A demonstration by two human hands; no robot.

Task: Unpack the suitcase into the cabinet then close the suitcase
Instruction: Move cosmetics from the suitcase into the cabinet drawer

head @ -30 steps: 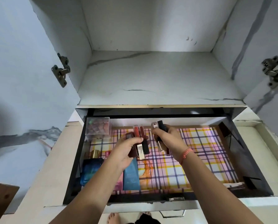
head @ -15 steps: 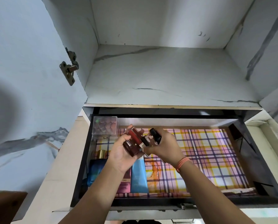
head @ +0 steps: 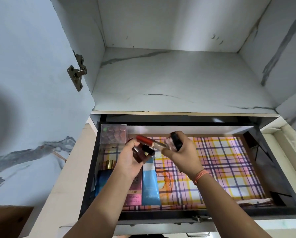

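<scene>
Marble-patterned cabinet (head: 178,79) interior, pale grey with dark veins; upper shelf bare; left door swung open, brass hinge (head: 76,73) on its inner face.

Below the shelf: pulled-out drawer (head: 281,169) with black walls, floor lined with a plaid sheet (head: 221,169) in pink, yellow and purple.

Drawer contents, left side:
- Clear plastic box (head: 113,133) of small rounded brownish pieces, in the back left corner.
- Blue bottle with gold cap (head: 104,176), lying along the left wall, cap toward the back.
- Pink tube (head: 135,193) printed "IVORY", lying just beside the bottle, partly under the left forearm.
- Light blue tube (head: 149,182), lying touching the pink tube on its right.

Hands, held above the drawer's left-centre, close together:
- Left hand (head: 129,162) clenched around a bundle of small cosmetics: a red lip gloss tube (head: 144,140) slanting across the top, a dark brown item and a black-capped one beneath it. Exact count cannot be told.
- Right hand (head: 181,155) grasping a black-capped cosmetic piece (head: 175,141), with a clear-bodied piece against the fingers; an orange thread band (head: 199,176) circles the wrist.

Right half of the drawer liner carries nothing. Suitcase out of view.
</scene>
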